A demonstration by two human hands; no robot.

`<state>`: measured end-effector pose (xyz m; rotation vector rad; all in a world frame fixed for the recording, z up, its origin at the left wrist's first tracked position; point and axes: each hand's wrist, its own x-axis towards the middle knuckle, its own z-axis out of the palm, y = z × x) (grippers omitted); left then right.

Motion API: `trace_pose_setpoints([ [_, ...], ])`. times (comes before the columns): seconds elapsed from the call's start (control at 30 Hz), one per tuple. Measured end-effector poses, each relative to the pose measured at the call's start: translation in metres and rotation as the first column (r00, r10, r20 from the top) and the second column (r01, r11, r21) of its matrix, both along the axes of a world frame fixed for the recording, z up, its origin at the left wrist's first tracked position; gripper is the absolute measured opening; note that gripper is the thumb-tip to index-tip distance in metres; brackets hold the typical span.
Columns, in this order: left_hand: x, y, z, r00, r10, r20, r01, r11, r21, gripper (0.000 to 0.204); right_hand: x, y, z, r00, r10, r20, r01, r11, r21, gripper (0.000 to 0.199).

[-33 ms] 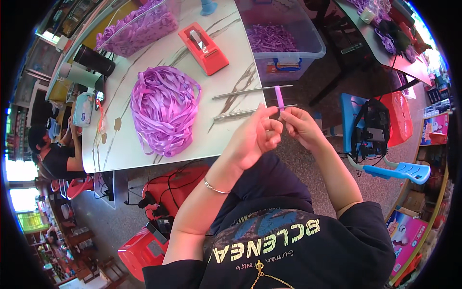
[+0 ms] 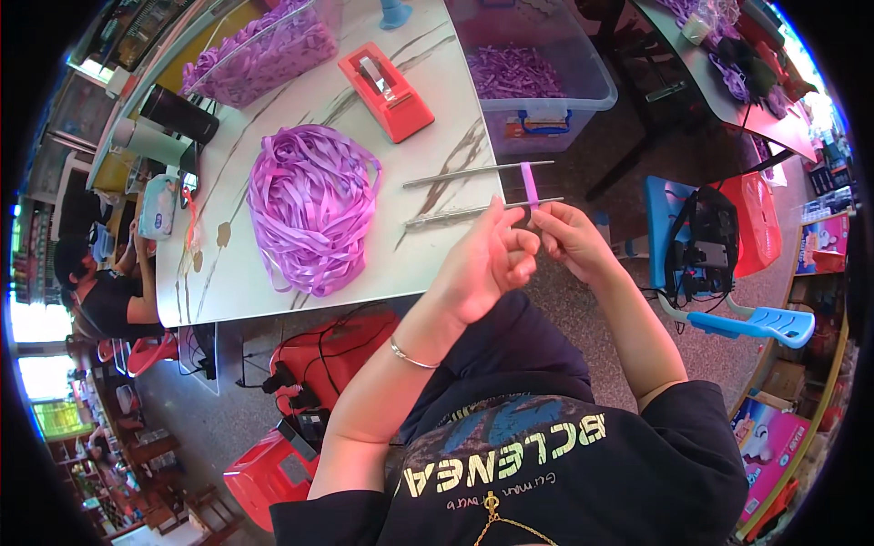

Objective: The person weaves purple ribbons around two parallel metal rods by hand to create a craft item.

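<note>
Past the table's (image 2: 218, 291) right edge, our right hand (image 2: 572, 241) pinches the ribbon (image 2: 530, 182) across the rods (image 2: 455, 174); whether our left hand (image 2: 478, 257) grips, we cannot tell. Likely light, soft and slippery, the ribbon wants pinching flat beside a rod.

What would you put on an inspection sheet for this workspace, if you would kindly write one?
Surface: white table with dark veining.
Work items: purple strip across two metal rods; purple ribbon heap.
Clutter: red tape dispenser, clear box of ribbon.
Hands: left hand loosely curled near the strip's lower end; right hand pinching there.
Cables: black cables with plugs by a red stool.
Surroundings: clear bin beside the table, blue chair, another person at far left.
</note>
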<state>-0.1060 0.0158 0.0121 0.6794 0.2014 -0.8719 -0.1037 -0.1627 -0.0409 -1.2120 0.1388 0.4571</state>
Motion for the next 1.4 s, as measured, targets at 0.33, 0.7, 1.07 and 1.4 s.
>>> trace_pose_setpoints([
  [0.33, 0.001, -0.016, -0.023, 0.999, 0.013, -0.046, -0.031, 0.903, -0.429, 0.04, -0.001, 0.003, 0.009, 0.997, -0.066, -0.036, 0.066, 0.998, 0.011, 0.019],
  [0.7, 0.0, -0.011, -0.025, 0.999, -0.007, -0.048, -0.019, 0.861, -0.509, 0.009, 0.057, -0.009, 0.088, 0.903, 0.263, 0.341, -0.149, 0.933, -0.328, 0.017],
  [1.07, 0.001, -0.011, -0.029, 0.996, -0.075, 0.043, 0.086, 0.868, -0.49, 0.016, 0.191, 0.099, 0.1, 0.79, 0.424, 0.442, -0.034, 0.75, -0.66, 0.031],
  [1.4, 0.001, -0.01, -0.032, 0.998, -0.06, 0.023, 0.064, 0.865, -0.498, 0.011, 0.197, 0.111, 0.104, 0.895, 0.426, 0.128, -0.238, 0.701, -0.673, 0.025],
])
